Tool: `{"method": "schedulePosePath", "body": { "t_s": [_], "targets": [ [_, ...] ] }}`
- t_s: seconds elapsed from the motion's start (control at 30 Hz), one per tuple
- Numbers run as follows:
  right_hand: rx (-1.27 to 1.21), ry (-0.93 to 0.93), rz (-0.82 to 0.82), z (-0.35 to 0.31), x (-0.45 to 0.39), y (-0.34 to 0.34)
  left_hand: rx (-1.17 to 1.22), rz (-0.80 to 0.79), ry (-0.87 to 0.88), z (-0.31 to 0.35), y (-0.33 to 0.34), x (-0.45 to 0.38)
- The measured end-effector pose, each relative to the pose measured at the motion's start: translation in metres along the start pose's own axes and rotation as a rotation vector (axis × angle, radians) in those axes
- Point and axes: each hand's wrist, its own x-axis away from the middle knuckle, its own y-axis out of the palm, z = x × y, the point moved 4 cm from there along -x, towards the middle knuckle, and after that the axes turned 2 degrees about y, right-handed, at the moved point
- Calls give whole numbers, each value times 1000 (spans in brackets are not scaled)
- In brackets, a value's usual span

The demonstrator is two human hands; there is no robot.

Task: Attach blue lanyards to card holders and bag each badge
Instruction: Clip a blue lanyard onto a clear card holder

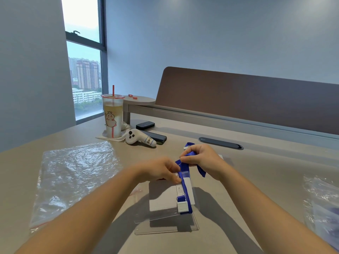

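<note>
I see my left hand [161, 169] pinching the top of a clear card holder [170, 200] near the middle of the bench [256, 171], toward its near edge, tilting it up over a second clear holder [165, 228] lying flat beneath. My right hand [200, 156] grips a bunched loop of the blue lanyard [185, 191], whose strap runs down the holder's face to a white clip [182, 207]. A stack of clear plastic bags [73, 173] lies toward the left edge; more bags [321, 204] sit at the right edge. Farther back on the left stand an iced drink cup [112, 116], a white controller [139, 139] and a dark phone [156, 137]
</note>
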Motion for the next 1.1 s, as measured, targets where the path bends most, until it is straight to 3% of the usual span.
{"method": "schedulePosePath", "body": {
  "t_s": [0.27,0.53,0.8,1.1],
  "targets": [
    [-16,-78,189,-1,4,-3,-39,338,26,-2,-18,-2],
    [-27,-63,181,1,2,3,-67,621,67,2,-31,3],
    [20,-35,204,4,4,6,-80,660,77,6,-29,8],
    [218,-155,219,-4,10,6,-44,646,132,11,-32,14]
  ]
}}
